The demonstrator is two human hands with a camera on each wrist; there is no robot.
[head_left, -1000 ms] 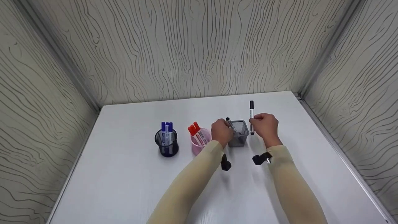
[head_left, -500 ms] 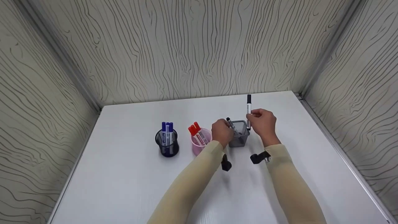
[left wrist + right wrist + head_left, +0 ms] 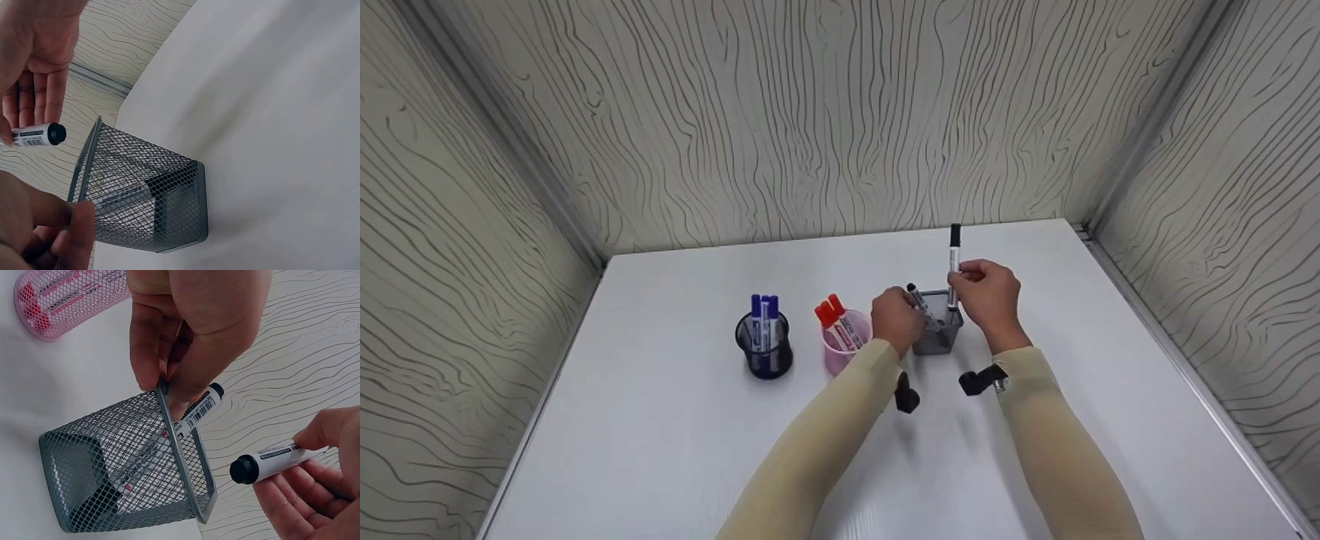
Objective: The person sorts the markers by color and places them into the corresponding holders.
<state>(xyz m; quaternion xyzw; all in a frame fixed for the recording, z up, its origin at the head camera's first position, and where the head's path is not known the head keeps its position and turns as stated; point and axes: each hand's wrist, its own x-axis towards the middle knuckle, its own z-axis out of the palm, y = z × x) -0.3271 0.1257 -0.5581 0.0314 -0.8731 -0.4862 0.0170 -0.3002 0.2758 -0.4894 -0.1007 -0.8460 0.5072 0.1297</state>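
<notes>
My left hand (image 3: 896, 322) pinches the left rim of a square grey wire-mesh pen holder (image 3: 199, 489). Inside leans one black-capped marker (image 3: 138, 464), its cap end low in the holder and its other end poking past the rim by my left fingers. Between thumb and fingertips, my right hand (image 3: 990, 304) holds a second black marker (image 3: 955, 256) upright, black cap on top. The lower end of this marker is at the holder's right rim in the head view. Both wrist views show that end outside the mesh, just beyond the opening.
Left of the grey holder stands a pink mesh cup (image 3: 838, 363) with several red markers (image 3: 840, 330). Farther left is a black mesh cup (image 3: 769, 366) with blue markers (image 3: 765, 330). The white table (image 3: 660, 435) meets wood-patterned walls (image 3: 780, 135) at the back and sides.
My right hand has moved left and slightly up with its marker, from right of the grey holder to over its right rim. The left hand has kept its grip on the rim.
</notes>
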